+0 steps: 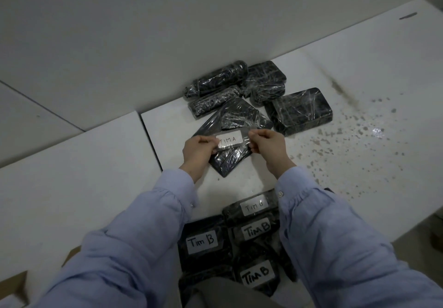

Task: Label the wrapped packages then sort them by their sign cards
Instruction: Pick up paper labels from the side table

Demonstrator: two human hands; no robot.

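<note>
A: How many packages are on the table (374, 68)?

B: Ten that I can count. Four Tim B packages (255, 232) lie at the near edge, each with a white label. Five bare packages (299, 111) are bunched at the far edge against the wall, though two overlap, so that count is not certain. One more package (237, 116) lies flat in the middle, a corner pointing at the near edge.

A: And the hands?

B: The left hand (197, 149) pinches one end of a label (229, 140) reading TIM A, and the right hand (268, 148) pinches the other end. The label is stretched between them just over the middle package. I cannot tell whether it touches the wrap.

A: What is in the way?

B: The hands cover the middle of that package. The blue sleeves (153, 223) hide parts of the Tim B group.

A: Anything else around?

B: Dark specks (359, 120) stain the table's right side. Cardboard (14, 286) shows past the near left corner.
</note>
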